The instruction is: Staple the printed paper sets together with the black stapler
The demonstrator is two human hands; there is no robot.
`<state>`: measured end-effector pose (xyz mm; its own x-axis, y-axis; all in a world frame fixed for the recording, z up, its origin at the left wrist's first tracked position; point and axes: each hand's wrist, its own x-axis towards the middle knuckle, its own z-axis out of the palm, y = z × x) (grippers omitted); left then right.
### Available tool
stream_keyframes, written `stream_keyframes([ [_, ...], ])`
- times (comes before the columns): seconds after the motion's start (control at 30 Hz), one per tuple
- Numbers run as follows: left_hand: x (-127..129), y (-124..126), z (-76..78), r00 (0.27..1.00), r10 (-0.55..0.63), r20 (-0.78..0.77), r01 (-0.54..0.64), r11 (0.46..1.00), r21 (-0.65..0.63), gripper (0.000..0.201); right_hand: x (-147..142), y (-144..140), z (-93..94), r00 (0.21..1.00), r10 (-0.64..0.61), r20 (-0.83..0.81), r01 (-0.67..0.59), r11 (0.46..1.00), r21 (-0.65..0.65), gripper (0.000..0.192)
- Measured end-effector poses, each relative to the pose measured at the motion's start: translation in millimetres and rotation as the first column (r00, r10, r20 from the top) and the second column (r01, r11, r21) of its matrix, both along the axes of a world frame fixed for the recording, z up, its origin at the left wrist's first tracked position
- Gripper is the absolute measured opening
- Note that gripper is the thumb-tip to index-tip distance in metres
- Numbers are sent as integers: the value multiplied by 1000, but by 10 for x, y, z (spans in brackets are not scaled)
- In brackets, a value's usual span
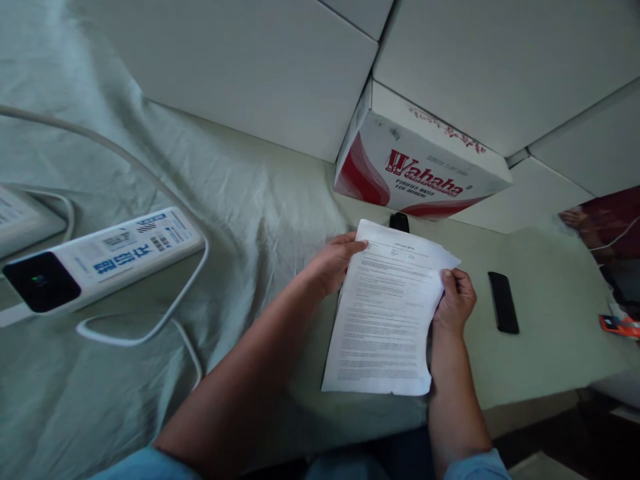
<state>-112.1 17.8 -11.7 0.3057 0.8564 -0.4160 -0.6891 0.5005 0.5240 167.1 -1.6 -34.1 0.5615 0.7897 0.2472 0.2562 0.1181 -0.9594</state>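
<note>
Two bare hands are holding a small sheaf of printed papers (383, 313) above a table covered in pale green cloth (240, 193); the left hand (333, 263) is gripping the upper left edge, thumb lying on the printed face and fingers curled out of sight behind the sheets; the right hand (455, 300) is pinching the upper right edge, thumb pressing on top and fingers folded behind. The papers are lying slightly fanned at their top corner, tilting a little to the right, their lower edge hanging near the table's front edge. Just beyond the top of the papers a small black object (399, 221) is showing, partly hidden; a black phone (503, 301) is lying flat on the cloth to the right of the right hand, apart from it. Farther back a red-and-white Wahaha carton (420, 170) is standing against white boxes (260, 73) stacked along the rear. Well to the left a white power strip (100, 260) is resting on the cloth, a white cable (150, 173) looping around it; at the far right edge another person's hand (580, 220) is appearing, blurred.
</note>
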Motion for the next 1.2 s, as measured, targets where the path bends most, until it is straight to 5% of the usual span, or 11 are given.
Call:
stream_keyframes([
  [0.8, 7, -13, -15, 999, -33, -2, 33, 999, 14, 12, -19, 3, -46, 1000, -18, 20, 19, 999, -34, 48],
  [1.03, -12, -22, 12, 997, -74, 0, 74, 997, 35, 13, 3, -1, -62, 992, 113, -58, -112, 994, 18, 49],
  [1.2, -3, -35, -12, 991, -116, -58, 120, 991, 62, 20, -17, -51, -23, 980, 172, -102, -186, 972, -147, 51],
])
